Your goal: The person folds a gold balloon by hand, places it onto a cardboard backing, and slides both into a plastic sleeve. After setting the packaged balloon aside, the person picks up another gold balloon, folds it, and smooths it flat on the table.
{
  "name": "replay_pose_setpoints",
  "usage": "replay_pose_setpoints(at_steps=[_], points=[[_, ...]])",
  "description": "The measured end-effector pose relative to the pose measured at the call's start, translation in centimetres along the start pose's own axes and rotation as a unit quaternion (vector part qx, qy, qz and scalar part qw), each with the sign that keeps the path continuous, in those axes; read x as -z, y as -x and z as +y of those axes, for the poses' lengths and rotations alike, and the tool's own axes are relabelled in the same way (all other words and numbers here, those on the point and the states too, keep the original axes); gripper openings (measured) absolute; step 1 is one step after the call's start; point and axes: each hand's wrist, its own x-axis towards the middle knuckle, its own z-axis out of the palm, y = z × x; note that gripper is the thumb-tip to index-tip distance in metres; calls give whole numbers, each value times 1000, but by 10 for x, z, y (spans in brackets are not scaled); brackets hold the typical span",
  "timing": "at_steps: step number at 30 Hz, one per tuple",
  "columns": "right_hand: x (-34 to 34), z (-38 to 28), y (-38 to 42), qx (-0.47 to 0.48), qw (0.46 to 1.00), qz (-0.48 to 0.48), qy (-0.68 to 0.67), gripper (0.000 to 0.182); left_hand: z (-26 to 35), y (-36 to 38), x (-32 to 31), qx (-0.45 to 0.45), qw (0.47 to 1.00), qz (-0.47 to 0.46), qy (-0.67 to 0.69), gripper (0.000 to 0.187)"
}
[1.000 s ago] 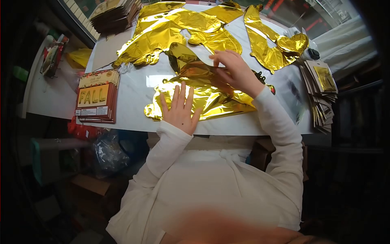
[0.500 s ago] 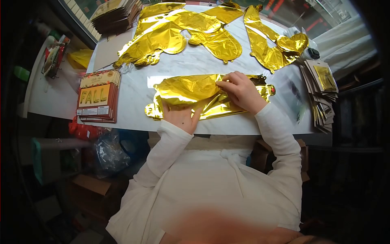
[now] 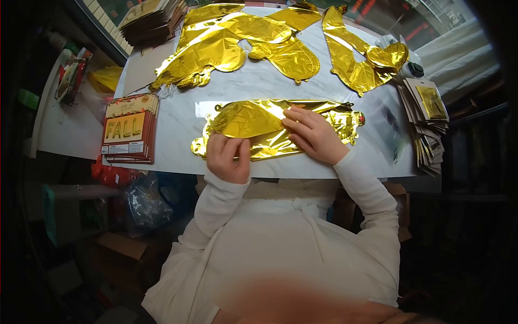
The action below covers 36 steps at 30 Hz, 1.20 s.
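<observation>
Gold foil sheets lie folded in a long flat strip near the front edge of the white marbled table. At the strip's left part my left hand has its fingers curled on the foil's near edge, pinching it. My right hand rests on the middle-right part, palm down, its fingers spread a little over the foil and holding nothing. The layers under both hands are hidden.
More gold foil shapes spread across the back, another at back right. Packages marked FALL are stacked at left, brown cards at right, and another card stack at back left.
My left hand has come out from beneath the foil flap and curled at its edge. My right hand has lowered and flattened onto the foil. The flap lies flatter.
</observation>
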Motion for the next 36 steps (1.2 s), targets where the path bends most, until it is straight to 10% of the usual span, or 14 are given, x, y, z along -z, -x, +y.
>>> replay_pose_setpoints(at_steps=[4, 12, 26, 36], points=[[0, -1, -1, -8, 1000, 4, -7, 40, 7, 15, 27, -44, 997, 48, 35, 13], [0, 1, 0, -6, 1000, 9, -11, 38, -5, -30, -37, -13, 961, -242, -131, 73], [32, 23, 12, -177, 968, 129, 126, 26, -13, -17, -49, -10, 960, -241, -143, 77], [33, 72, 12, -65, 964, 93, 240, 23, -10, -17, -46, -2, 955, -255, -149, 74]])
